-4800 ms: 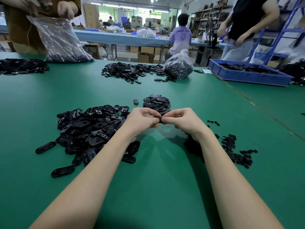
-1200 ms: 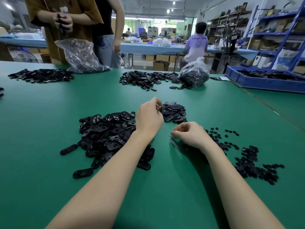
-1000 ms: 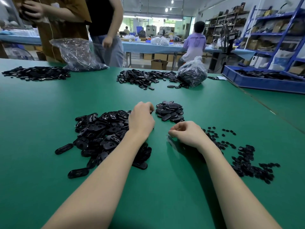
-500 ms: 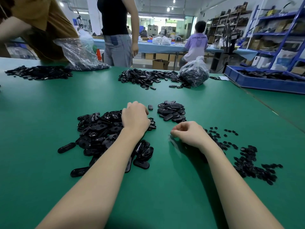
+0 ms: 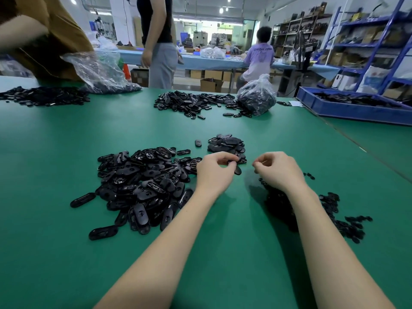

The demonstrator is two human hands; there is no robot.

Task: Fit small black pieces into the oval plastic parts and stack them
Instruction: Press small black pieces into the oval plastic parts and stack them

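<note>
Hands meet above the green bench (image 5: 223,253). The left hand (image 5: 215,172) pinches one oval plastic part (image 5: 236,169) between thumb and curled fingers, just in front of the small stack of finished parts (image 5: 227,146). The right hand (image 5: 279,169) is curled, thumb against fingertips; whether a small black piece sits in that pinch cannot be told. A large heap of oval parts (image 5: 142,184) lies to the left, touching the left wrist. Small black pieces (image 5: 347,224) are scattered beside the right forearm.
</note>
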